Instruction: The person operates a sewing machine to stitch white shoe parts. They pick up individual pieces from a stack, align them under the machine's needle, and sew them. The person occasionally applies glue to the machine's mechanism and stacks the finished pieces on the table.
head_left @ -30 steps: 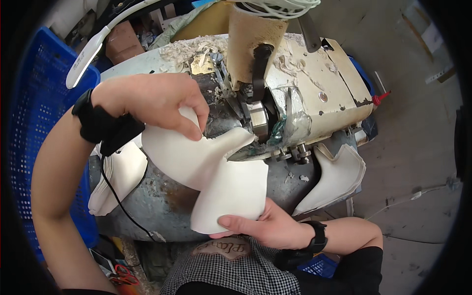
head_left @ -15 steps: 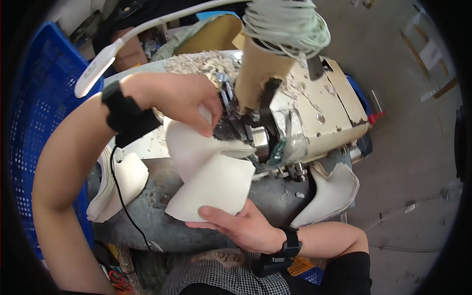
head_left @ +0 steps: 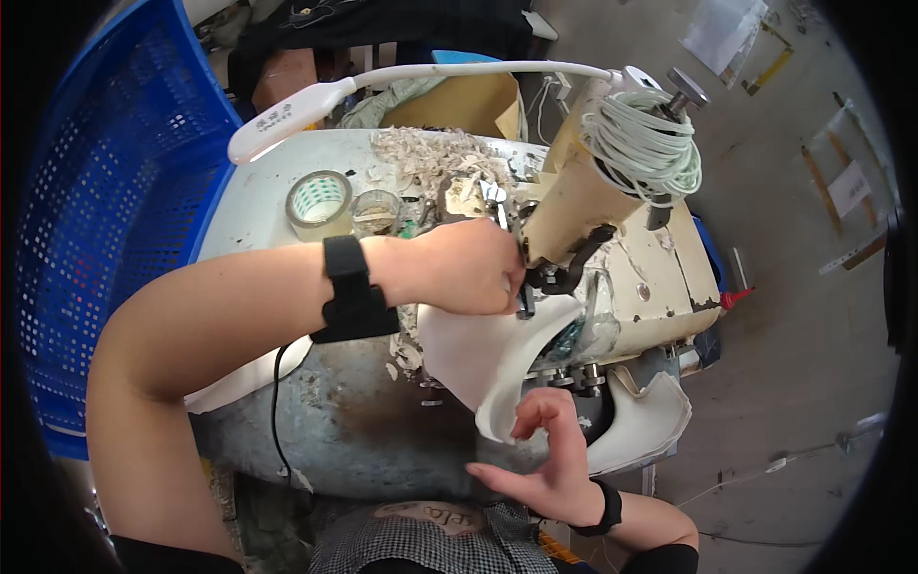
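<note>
A pale, curved panel that looks like leather (head_left: 469,359) lies at the working head of a cream machine. My left hand (head_left: 469,268) is closed over its upper end, close against the metal presser parts; the fingertips are mostly hidden. The panel's near end curls up into a rolled edge. Beside that edge is my right hand (head_left: 550,469), thumb and fingers spread apart, its bent fingers close to or touching the panel. More white panels lie stacked to the right (head_left: 645,421). Another white panel (head_left: 258,378) shows partly under my left forearm.
A blue perforated basket (head_left: 115,220) stands at the left. On the machine table are a tape roll (head_left: 318,204), a small clear cup (head_left: 375,210) and a heap of shavings (head_left: 435,158). A white lamp (head_left: 287,120) arches above, and coiled pale cord (head_left: 641,143) hangs on the machine's post.
My left hand has moved right to the machine's head with the panel. My right hand has let go of the panel's lower part and spread its fingers. The whole view has shifted.
</note>
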`<state>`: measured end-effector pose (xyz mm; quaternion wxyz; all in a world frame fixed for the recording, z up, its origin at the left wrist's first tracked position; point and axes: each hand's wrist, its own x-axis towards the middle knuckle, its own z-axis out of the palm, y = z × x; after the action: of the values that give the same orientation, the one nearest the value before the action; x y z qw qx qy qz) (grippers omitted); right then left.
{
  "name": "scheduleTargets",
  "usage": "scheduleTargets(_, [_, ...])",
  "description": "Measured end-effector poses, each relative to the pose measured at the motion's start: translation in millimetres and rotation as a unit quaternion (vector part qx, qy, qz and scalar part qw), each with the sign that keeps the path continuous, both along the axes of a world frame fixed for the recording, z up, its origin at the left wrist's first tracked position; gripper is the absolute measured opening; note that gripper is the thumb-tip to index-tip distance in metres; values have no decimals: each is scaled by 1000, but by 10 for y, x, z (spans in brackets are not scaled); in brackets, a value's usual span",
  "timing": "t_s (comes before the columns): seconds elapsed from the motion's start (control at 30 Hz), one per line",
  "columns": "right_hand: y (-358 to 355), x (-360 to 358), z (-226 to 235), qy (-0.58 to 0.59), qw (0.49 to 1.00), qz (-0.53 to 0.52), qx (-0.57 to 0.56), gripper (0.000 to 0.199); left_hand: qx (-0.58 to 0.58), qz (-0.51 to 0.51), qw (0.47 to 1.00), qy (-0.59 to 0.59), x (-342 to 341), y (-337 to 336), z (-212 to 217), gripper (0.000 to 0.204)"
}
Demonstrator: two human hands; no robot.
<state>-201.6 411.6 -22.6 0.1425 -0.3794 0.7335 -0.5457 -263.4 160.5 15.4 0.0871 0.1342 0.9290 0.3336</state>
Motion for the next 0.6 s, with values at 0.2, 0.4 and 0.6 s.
scheduleTargets(0.2, [114, -395, 98, 495, 841, -96, 197, 26, 42, 77, 975, -206, 68, 103, 208, 24])
scheduleTargets(0.4, [243, -701, 538, 591, 753, -200, 209, 29, 18, 46, 953, -297, 71, 153, 301, 22])
scheduleTargets(0.6, [586, -233, 797, 476, 847, -171, 161, 31, 225, 65, 917, -323, 763, 454, 240, 46])
